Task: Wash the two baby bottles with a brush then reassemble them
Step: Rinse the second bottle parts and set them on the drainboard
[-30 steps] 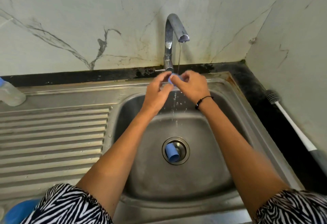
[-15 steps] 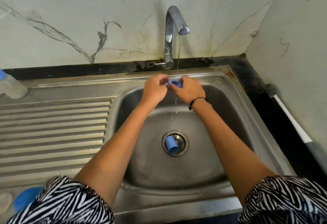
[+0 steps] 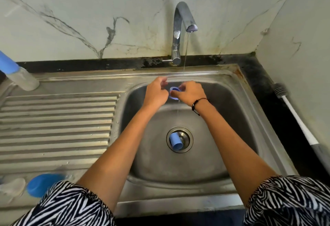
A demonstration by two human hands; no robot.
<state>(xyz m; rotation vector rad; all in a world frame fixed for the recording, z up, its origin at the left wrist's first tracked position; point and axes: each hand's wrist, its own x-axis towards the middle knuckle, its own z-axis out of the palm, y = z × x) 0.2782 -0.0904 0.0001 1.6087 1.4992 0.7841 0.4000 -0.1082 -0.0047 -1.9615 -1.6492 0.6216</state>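
Stainless steel sink (image 3: pixel 250 111): one deep basin on the right, ribbed draining board on the left; rust stain at the far right corner of the rim
Tap (image 3: pixel 180 29): chrome gooseneck behind the basin; a thin stream of water falls from the spout onto the hands
Blue bottle ring (image 3: pixel 174 92): small, round, held over the far half of the basin, under the stream, between the two hands
Right hand (image 3: pixel 192 93): curled fingers pinch the ring's right side; black cord bracelet on the wrist
Left hand (image 3: pixel 156 91): fingers curled, just beside the ring's left edge; contact with the ring cannot be told
Blue cap (image 3: pixel 175 141): cylindrical, lying on its side in the drain strainer at the basin's centre
Baby bottle (image 3: pixel 19 75): clear body with a blue top, tilted, at the far left corner of the draining board
Blue lid (image 3: pixel 42 183): dome-shaped, blurred, on the near left of the surface; a clear piece (image 3: pixel 11 187) lies just beside it, too blurred to name
Bottle brush (image 3: pixel 294 118): white handle, dark bristle head, grey grip; lying along the dark surface right of the sink, against the wall
Wall: pale marble with grey veins; dark grime along the bottom joint
Sleeves: black-and-white zebra print, at both elbows
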